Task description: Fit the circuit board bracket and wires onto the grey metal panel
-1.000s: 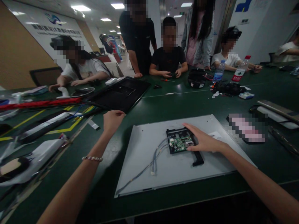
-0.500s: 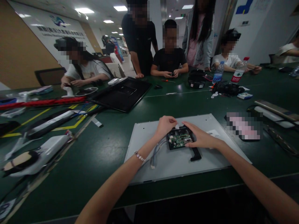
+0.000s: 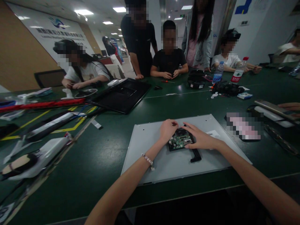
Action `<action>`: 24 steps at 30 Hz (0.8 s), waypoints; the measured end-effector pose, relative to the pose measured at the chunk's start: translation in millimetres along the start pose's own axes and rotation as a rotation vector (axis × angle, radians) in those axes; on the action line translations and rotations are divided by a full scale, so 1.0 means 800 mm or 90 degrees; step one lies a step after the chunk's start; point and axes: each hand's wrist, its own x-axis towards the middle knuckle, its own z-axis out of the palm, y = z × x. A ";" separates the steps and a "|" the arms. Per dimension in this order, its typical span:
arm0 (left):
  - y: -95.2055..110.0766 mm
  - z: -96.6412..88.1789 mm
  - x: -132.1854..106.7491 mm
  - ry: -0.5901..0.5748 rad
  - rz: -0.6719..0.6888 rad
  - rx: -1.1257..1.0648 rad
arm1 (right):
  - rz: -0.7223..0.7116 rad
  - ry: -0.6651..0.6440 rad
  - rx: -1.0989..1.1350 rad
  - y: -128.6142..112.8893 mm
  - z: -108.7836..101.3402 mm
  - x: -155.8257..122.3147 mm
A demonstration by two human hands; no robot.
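A grey metal panel lies flat on the green table in front of me. On it sits a small green circuit board in a black frame, with a black bracket sticking out toward me. My left hand is closed at the board's far left corner, fingers curled over its edge. My right hand rests on the board's right side with fingers stretched across it. What the left fingers pinch is hidden.
A black monitor back cover lies further back on the left. Red and white strips and loose parts crowd the left side. Two water bottles and black gear stand at the far right. Several people sit or stand around the table.
My left hand came from the table's left onto the board's far left corner, then settled lower on it. The right hand stayed on the board.
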 end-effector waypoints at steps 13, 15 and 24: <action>-0.012 0.005 0.008 0.019 0.011 -0.075 | -0.045 0.069 -0.029 -0.001 0.007 0.022; -0.012 -0.005 0.015 0.017 0.022 -0.113 | -0.042 0.098 -0.003 0.001 0.009 0.022; -0.111 -0.172 0.023 0.191 -0.008 0.178 | 0.034 0.238 0.089 0.012 0.015 0.014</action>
